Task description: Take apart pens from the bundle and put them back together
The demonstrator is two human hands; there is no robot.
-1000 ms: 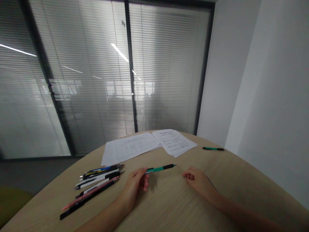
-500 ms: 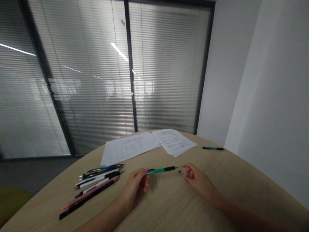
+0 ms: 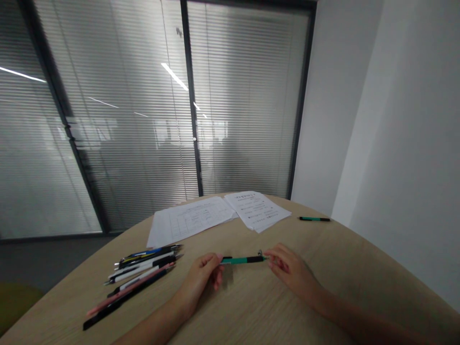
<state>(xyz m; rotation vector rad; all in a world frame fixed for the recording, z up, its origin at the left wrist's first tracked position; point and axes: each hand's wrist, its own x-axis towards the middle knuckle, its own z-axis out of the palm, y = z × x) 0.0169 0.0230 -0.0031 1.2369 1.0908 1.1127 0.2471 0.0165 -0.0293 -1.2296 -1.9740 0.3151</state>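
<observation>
My left hand is closed on one end of a green and black pen, holding it level just above the wooden table. My right hand pinches the pen's other end, where a small metal part shows at the fingertips. Both forearms rest on the table.
Several pens lie in a row to the left of my left hand. Printed paper sheets lie at the table's far side. Another green pen lies at the far right near the white wall. Glass partitions with blinds stand behind the table.
My right hand moved left and closed on the pen's tip end. The pen dropped to level, and the view shifted slightly.
</observation>
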